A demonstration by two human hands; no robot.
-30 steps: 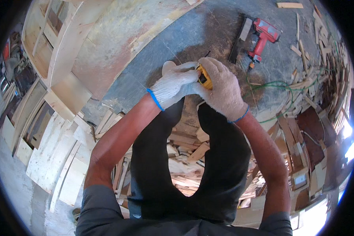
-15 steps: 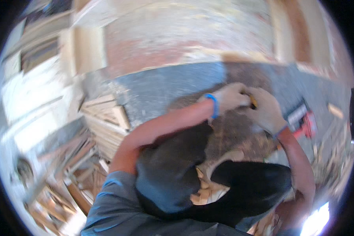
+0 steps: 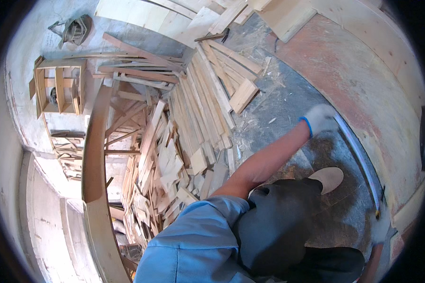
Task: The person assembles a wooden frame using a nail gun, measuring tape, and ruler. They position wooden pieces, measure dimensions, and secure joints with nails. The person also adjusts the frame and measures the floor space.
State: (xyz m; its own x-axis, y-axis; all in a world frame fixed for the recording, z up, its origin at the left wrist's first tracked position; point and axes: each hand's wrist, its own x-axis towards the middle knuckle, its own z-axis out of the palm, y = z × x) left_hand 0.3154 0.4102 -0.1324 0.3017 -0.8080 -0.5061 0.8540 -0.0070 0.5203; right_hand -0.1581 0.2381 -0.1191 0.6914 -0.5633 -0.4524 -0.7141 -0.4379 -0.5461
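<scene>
Two hands in pale work gloves are at opposite ends of a long, narrow, whitish-blue measuring tape blade (image 3: 361, 162), which runs down the right side of the frame beside the curved edge of a large, red-stained, cream-coloured panel (image 3: 354, 80). The left hand (image 3: 321, 119), with a blue cuff, is at the blade's upper end, right of centre; motion blur smears its fingers, so I cannot tell how tightly they close. The right hand (image 3: 381, 226), at the lower right by the blade's small yellowish end, is fainter and partly blurred; whether its fingers grip cannot be told.

Below the left hand, a beige shoe (image 3: 329, 180) rests on the dark, stained grey floor (image 3: 288, 94). Long, pale wooden strips (image 3: 198, 104) lie side by side at upper centre, above a jumbled heap of light wood offcuts (image 3: 160, 174). A dark-headed hammer (image 3: 212, 37) lies near the top.
</scene>
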